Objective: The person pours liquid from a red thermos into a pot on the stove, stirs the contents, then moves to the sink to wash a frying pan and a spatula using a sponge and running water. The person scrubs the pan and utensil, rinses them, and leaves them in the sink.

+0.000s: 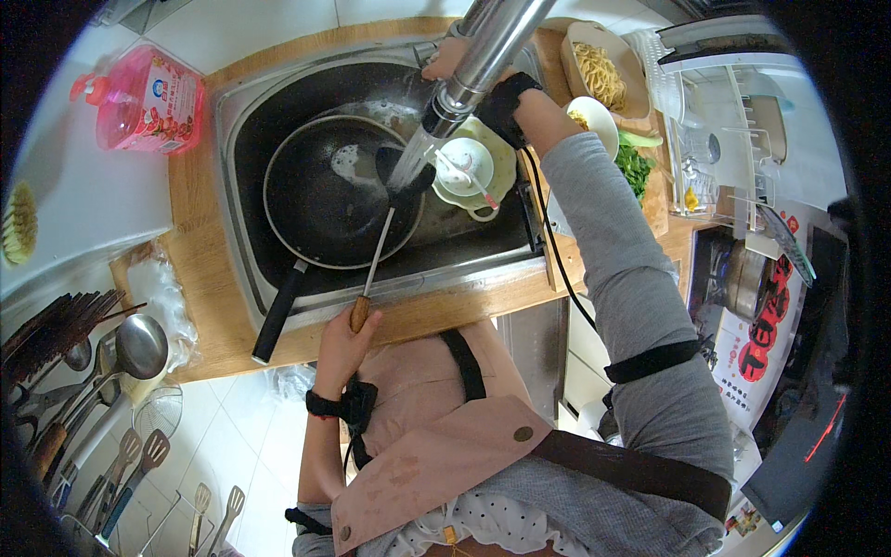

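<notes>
My left hand (348,338) holds the wooden handle of a long-handled utensil (379,257), its dark broad head over a black wok (327,202). The wok lies in the sink (243,278), its handle across the front rim. Water runs from the metal faucet (480,69) onto the utensil's head. My right hand (449,59) is behind the faucet, near the tap fitting at the sink's back rim; its fingers are partly hidden, and its grip is unclear. Beside the wok, a small white bowl (465,167) with a spoon across it rests in a larger scalloped bowl (498,191).
A pink detergent bottle (163,104) stands left of the sink. On the right are a dish of noodles (598,76), a white bowl (595,122), leafy greens (633,170) and a dish rack (717,139). Ladles (141,341) and spatulas hang at lower left.
</notes>
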{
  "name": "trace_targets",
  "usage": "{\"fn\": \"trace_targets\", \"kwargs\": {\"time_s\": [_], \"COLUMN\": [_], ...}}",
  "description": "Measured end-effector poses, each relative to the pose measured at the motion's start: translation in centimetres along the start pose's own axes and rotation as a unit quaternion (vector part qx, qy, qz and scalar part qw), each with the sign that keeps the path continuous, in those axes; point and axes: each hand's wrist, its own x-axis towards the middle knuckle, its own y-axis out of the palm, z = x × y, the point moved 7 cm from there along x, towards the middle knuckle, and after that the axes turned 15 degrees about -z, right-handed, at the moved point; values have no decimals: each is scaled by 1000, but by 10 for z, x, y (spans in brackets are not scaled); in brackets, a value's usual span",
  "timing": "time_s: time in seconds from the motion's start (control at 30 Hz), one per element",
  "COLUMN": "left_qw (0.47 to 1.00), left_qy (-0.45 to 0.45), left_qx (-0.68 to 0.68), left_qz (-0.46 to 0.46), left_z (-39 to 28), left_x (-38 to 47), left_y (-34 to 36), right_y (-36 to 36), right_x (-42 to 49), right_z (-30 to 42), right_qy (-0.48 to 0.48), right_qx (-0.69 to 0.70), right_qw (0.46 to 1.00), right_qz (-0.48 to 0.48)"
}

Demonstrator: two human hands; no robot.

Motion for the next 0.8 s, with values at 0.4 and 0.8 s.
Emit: {"fn": "trace_targets", "kwargs": {"time_s": [0.4, 0.8], "left_qw": [998, 1000], "left_qy": [-25, -1], "left_qx": [43, 12], "left_qz": [41, 17], "left_z": [9, -1], "left_x": [-6, 0], "left_y": [1, 6], "right_y": [3, 23], "right_x": [-6, -6], "right_z": [-11, -20], "right_qy": [10, 83], "right_qx": [155, 133], "right_qw": [988, 977], "right_qz": [-19, -143]}}
